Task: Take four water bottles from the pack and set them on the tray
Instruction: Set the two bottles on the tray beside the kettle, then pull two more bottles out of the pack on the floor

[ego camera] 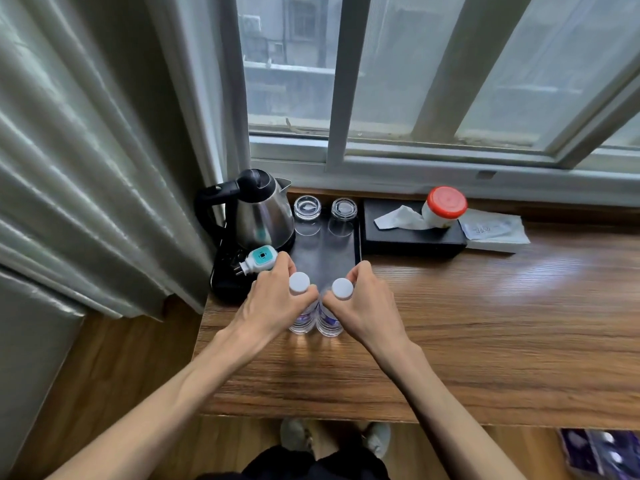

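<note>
Two clear water bottles with white caps stand upright side by side on the wooden table, just in front of the black tray [356, 237]. My left hand [273, 301] grips the neck of the left bottle [300, 322]. My right hand [363, 306] grips the neck of the right bottle [329, 323]. The two bottles touch each other low down. The purple pack of bottles [602, 452] lies on the floor at the lower right, partly cut off by the frame edge.
On the tray stand a steel kettle [263, 216] and two upturned glasses [307, 209]. A white and teal plug [261, 258] lies by the kettle. A black tissue box [412, 237] with a red-capped jar [443, 207] sits to the right. A curtain [86, 150] hangs at the left.
</note>
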`<control>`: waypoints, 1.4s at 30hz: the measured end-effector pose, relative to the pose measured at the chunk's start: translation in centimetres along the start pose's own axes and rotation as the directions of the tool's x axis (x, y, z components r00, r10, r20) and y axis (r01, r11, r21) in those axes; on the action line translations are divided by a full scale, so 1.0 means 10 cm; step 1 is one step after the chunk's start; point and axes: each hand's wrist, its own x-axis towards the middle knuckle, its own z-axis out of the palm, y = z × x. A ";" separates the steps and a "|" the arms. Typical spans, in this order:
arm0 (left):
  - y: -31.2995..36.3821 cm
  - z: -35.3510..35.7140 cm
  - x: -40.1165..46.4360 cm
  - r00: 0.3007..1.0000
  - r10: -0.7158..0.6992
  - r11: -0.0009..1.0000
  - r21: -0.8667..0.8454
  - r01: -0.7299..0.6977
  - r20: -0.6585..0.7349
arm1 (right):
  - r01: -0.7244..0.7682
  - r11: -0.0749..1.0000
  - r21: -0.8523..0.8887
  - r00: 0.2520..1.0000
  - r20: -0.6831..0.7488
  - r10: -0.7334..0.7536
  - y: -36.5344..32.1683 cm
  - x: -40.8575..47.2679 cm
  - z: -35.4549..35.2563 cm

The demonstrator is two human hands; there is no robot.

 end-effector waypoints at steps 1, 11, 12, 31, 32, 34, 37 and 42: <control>0.00 -0.03 0.01 1.000 0.005 0.999 0.043 -0.005 0.013 | 0.007 1.000 0.002 1.000 -0.003 -0.007 0.01 -0.01 0.00; 0.34 -0.30 0.08 0.967 0.231 0.955 0.217 -0.203 -0.109 | 0.055 0.981 0.183 0.993 -0.113 -0.035 0.24 -0.01 -0.20; 0.38 -0.27 0.10 0.962 0.263 0.951 0.188 -0.246 -0.073 | 0.065 0.980 0.191 0.990 -0.138 -0.039 0.27 0.00 -0.25; 2.56 1.64 -0.48 0.770 0.513 0.786 0.153 -0.598 0.379 | -0.103 0.982 0.161 0.970 -0.204 0.135 2.56 -0.90 -2.10; 2.70 1.79 -0.54 0.753 0.519 0.776 0.146 -0.613 0.404 | -0.124 0.981 0.150 0.963 -0.218 0.155 2.73 -0.98 -2.19; 2.96 2.09 -0.66 0.713 0.538 0.749 0.132 -0.649 0.450 | -0.168 0.976 0.142 0.944 -0.263 0.200 3.07 -1.13 -2.36; 3.30 2.49 -0.83 0.655 0.556 0.711 0.115 -0.694 0.512 | -0.227 0.956 0.183 0.911 -0.306 0.275 3.52 -1.35 -2.58; 3.81 3.11 -1.07 0.553 0.594 0.642 0.069 -0.763 0.585 | -0.326 0.906 0.270 0.846 -0.345 0.407 4.12 -1.68 -2.86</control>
